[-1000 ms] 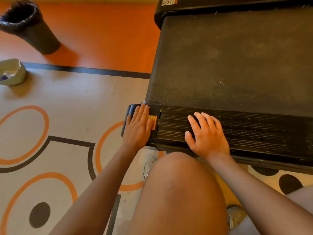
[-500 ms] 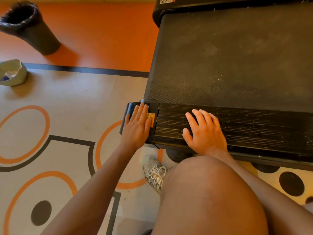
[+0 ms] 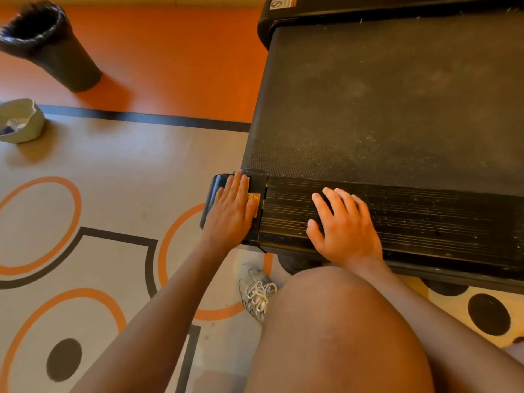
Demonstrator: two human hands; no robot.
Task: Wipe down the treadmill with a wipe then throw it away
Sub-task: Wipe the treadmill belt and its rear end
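Note:
The black treadmill fills the upper right, with its dusty belt (image 3: 382,109) and a ribbed rear cover (image 3: 439,219) speckled with specks. My left hand (image 3: 231,214) lies flat, fingers straight, on the rear left corner cap (image 3: 213,188), partly over a yellow warning sticker. My right hand (image 3: 344,225) rests on the ribbed cover, fingers spread and slightly bent. No wipe shows under or in either hand. A black lined trash bin (image 3: 54,49) stands at the far left on the orange floor.
A pale tub (image 3: 19,120) with something white and blue inside sits on the patterned floor at the left edge. My bent knee (image 3: 340,321) and a grey laced shoe (image 3: 255,290) are just below the treadmill's rear edge.
Both hands stay in place on the treadmill's rear end. My knee has dropped lower and to the right, and the shoe has come into view.

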